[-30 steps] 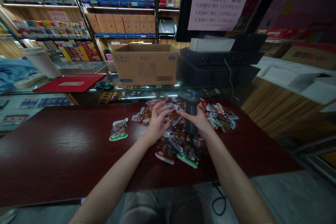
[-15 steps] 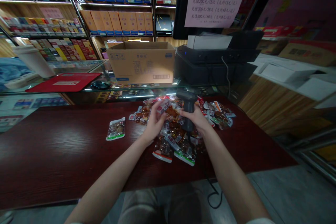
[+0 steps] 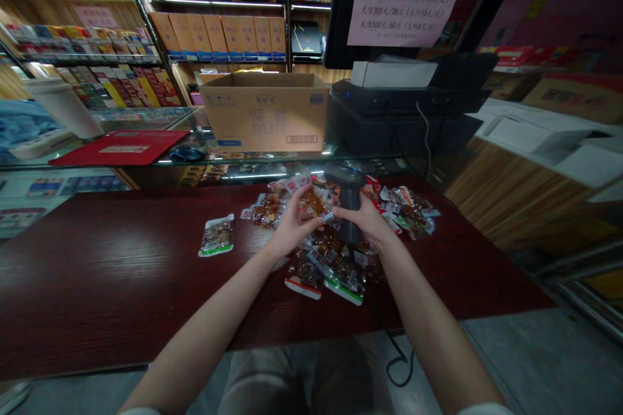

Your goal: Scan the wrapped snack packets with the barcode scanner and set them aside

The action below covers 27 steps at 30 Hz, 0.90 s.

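My right hand (image 3: 367,220) is wrapped around the handle of a black handheld barcode scanner (image 3: 349,207), its head pointing left above the pile. My left hand (image 3: 294,224), fingers curved and thumb underneath, holds a clear snack packet (image 3: 311,206) with brown contents. The thumb side of my right hand is close to this packet's right edge; whether it touches I cannot tell. Beneath both hands lies a heap of vacuum-sealed snack packets (image 3: 335,262), some with green or orange edges. One separate packet (image 3: 217,236) with a green edge lies to the left on the dark red table (image 3: 121,285).
Behind the table, a glass counter carries an open cardboard box (image 3: 265,113), a red folder (image 3: 119,148), a computer mouse (image 3: 187,154) and a black printer-like machine (image 3: 403,120). The scanner's cable (image 3: 396,353) hangs over the front edge. More packets (image 3: 409,207) lie at right.
The packet in my left hand has turned and come lower, closer to my right hand; its printed label has shifted right. My right hand keeps the scanner in nearly the same place.
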Available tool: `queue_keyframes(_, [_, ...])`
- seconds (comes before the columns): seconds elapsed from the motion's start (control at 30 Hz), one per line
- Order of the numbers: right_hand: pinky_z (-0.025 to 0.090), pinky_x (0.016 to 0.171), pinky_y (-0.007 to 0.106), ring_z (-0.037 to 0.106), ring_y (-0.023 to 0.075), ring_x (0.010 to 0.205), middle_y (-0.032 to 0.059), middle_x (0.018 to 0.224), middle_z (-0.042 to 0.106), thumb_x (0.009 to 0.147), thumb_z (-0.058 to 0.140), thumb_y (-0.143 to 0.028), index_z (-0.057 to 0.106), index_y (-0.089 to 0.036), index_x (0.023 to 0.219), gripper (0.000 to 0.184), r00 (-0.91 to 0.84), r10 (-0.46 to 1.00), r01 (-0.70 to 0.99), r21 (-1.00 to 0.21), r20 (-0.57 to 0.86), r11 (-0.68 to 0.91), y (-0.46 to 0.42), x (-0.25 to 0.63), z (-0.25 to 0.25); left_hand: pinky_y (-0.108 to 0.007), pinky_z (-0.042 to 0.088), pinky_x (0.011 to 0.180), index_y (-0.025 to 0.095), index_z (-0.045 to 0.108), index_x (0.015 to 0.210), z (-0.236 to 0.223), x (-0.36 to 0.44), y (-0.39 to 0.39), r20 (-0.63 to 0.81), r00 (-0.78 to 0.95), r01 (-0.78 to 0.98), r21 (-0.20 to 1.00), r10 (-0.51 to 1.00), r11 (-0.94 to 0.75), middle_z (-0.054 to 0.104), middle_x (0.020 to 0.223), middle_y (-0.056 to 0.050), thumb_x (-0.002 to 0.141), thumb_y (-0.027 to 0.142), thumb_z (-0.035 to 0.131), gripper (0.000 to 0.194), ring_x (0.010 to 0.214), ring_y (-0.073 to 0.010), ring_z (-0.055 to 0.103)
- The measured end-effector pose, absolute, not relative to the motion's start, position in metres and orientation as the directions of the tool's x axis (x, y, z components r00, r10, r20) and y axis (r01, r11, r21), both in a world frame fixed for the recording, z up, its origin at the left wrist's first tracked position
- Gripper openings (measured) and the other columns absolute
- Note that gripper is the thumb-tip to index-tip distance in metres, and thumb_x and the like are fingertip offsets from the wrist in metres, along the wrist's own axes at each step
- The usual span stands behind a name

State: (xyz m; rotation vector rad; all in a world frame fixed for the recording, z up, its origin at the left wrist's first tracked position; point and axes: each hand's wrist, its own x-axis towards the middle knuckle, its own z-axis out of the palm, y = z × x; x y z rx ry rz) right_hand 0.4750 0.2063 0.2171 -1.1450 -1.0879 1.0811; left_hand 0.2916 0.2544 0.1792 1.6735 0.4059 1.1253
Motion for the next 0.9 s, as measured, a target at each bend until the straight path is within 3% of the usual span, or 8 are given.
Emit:
queue_keyframes(0.2, [0.05,0.057,0.027,0.065,0.0164,0.065,0.0018,0.08,0.071,0.064,0.081,-0.041,0.06,-0.023,0.092,0.04,0.134,0.991,-0.097,-0.995,-0.007,0.006,0.203,0.483,0.222,-0.05,0.048,0.104,0.031,0.017,0.149,0.184,0.276,0.262,0.594,0.449,-0.15,0.786,0.667,-0.599,0.038,0.151,-0.015,0.088,0.038,0.062,0.076,0.129,-0.0279,0.052])
queue_keyframes(0.37, [0.049,0.053,0.025,0.062,0.0133,0.059,0.0,0.074,0.069,0.063,0.082,-0.039,0.059,-0.021,0.085,0.037,0.111,0.993,-0.159,-0.987,-0.042,-0.024,0.2,0.487,0.223,-0.047,0.047,0.106,0.03,0.01,0.151,0.194,0.265,0.257,0.638,0.439,-0.095,0.733,0.633,-0.673,0.027,0.156,-0.017,0.088,0.046,0.06,0.082,0.133,-0.0282,0.048])
queue_keyframes(0.53, [0.049,0.051,0.024,0.061,0.013,0.058,-0.0011,0.071,0.067,0.06,0.083,-0.039,0.058,-0.021,0.083,0.038,0.105,0.992,-0.214,-0.976,-0.066,-0.043,0.195,0.486,0.232,-0.047,0.046,0.107,0.03,0.012,0.151,0.202,0.259,0.249,0.669,0.434,-0.034,0.681,0.603,-0.731,0.028,0.156,-0.016,0.087,0.046,0.061,0.082,0.136,-0.029,0.044])
queue_keyframes(0.67, [0.049,0.05,0.024,0.061,0.0128,0.059,-0.0001,0.072,0.067,0.061,0.082,-0.04,0.06,-0.02,0.08,0.035,0.11,0.993,-0.196,-0.98,-0.053,-0.03,0.193,0.488,0.235,-0.049,0.045,0.107,0.032,0.005,0.153,0.202,0.257,0.247,0.672,0.43,0.027,0.658,0.602,-0.753,0.025,0.157,-0.016,0.084,0.05,0.064,0.092,0.139,-0.031,0.039])
queue_keyframes(0.8, [0.049,0.05,0.024,0.061,0.0128,0.059,-0.0001,0.072,0.066,0.062,0.081,-0.04,0.06,-0.02,0.077,0.033,0.104,0.993,-0.188,-0.982,-0.051,-0.03,0.194,0.49,0.233,-0.048,0.054,0.096,0.037,-0.012,0.151,0.201,0.259,0.244,0.641,0.466,-0.015,0.694,0.61,-0.719,0.029,0.153,-0.018,0.086,0.053,0.059,0.098,0.128,-0.0297,0.052])
queue_keyframes(0.9, [0.049,0.049,0.023,0.06,0.0129,0.059,-0.0003,0.071,0.066,0.062,0.081,-0.04,0.06,-0.02,0.076,0.032,0.106,0.993,-0.192,-0.981,-0.05,-0.029,0.195,0.49,0.232,-0.045,0.057,0.091,0.036,-0.014,0.149,0.201,0.26,0.244,0.614,0.499,-0.07,0.732,0.612,-0.677,0.037,0.147,-0.019,0.087,0.052,0.059,0.098,0.117,-0.0278,0.06])
